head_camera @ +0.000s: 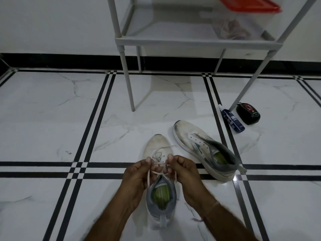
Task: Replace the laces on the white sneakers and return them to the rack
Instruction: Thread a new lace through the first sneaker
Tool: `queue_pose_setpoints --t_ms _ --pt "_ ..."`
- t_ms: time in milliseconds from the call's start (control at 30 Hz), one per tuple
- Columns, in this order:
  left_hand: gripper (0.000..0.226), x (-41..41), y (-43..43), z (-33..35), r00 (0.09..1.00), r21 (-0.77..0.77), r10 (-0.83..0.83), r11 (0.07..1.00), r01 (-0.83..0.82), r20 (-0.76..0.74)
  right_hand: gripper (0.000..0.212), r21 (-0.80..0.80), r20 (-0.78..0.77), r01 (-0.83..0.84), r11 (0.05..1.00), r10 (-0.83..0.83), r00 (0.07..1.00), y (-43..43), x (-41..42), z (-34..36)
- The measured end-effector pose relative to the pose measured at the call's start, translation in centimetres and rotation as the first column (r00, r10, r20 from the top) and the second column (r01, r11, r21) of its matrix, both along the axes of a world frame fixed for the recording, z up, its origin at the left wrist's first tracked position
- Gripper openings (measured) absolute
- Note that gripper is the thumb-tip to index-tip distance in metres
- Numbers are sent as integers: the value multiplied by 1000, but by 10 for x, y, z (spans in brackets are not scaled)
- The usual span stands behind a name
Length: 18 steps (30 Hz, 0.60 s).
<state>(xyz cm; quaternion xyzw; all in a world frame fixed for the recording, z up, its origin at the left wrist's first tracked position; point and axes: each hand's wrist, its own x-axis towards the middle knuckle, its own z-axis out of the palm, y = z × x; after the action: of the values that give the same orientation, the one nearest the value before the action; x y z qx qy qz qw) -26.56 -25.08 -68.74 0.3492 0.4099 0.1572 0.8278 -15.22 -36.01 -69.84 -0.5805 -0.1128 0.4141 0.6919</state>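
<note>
Both hands are over the near sneaker, on the floor with its toe pointing far and its heel toward the person. Left hand and right hand each pinch the white lace, a closed grip either side of the eyelets. The unlaced sneaker lies right, and the rack stands far.

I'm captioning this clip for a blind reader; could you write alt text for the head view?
The left hand and right hand pinch a white lace over the eyelets of a white sneaker on the tiled floor. A second sneaker, unlaced, lies to its right near a grey rack; a blue bottle and a black case lie by the rack's leg.
</note>
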Motion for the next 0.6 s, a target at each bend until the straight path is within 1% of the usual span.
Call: queue_pose_setpoints --t_ms 33,100,167,233,267,300,367,400,467,500,533,600 --pt "27 3 -1 -1 999 54 -6 998 8 -45 30 3 -4 13 1000 -13 1000 4 -3 0" --pt "23 7 -1 -3 996 138 -12 990 25 -89 23 -4 -9 13 1000 -13 1000 9 -7 1" --pt "18 4 0 -3 996 198 -59 978 70 -61 18 -27 -5 6 1000 -7 1000 9 -7 -1" --pt "13 0 1 -3 989 264 -143 953 151 -50 16 -57 25 -4 998 6 1000 11 -6 -4" --pt "10 1 1 -2 982 297 -178 936 188 -62 16 -88 84 -21 996 28 996 13 -6 -6" --pt "13 2 1 0 978 316 -192 926 208 -82 18 -119 169 -42 992 62 984 14 -6 -10" --pt "27 6 4 2 975 319 -180 924 213 -130 25 -160 339 -88 983 139 931 14 -6 -14" --pt "32 7 6 3 973 319 -167 924 210 -158 28 -172 404 -114 978 176 898 13 -4 -15" --pt "31 6 11 5 968 311 -164 925 217 -189 25 -169 487 -177 969 239 840 5 -2 -14" --pt "27 5 13 5 964 308 -181 922 236 -196 23 -149 492 -208 967 255 832 2 -1 -14" --pt "23 3 14 5 958 309 -202 915 259 -205 21 -125 468 -222 967 255 846 0 -2 -13" --pt "21 2 12 4 952 309 -215 910 276 -218 16 -85 394 -197 977 215 894 0 -5 -12"
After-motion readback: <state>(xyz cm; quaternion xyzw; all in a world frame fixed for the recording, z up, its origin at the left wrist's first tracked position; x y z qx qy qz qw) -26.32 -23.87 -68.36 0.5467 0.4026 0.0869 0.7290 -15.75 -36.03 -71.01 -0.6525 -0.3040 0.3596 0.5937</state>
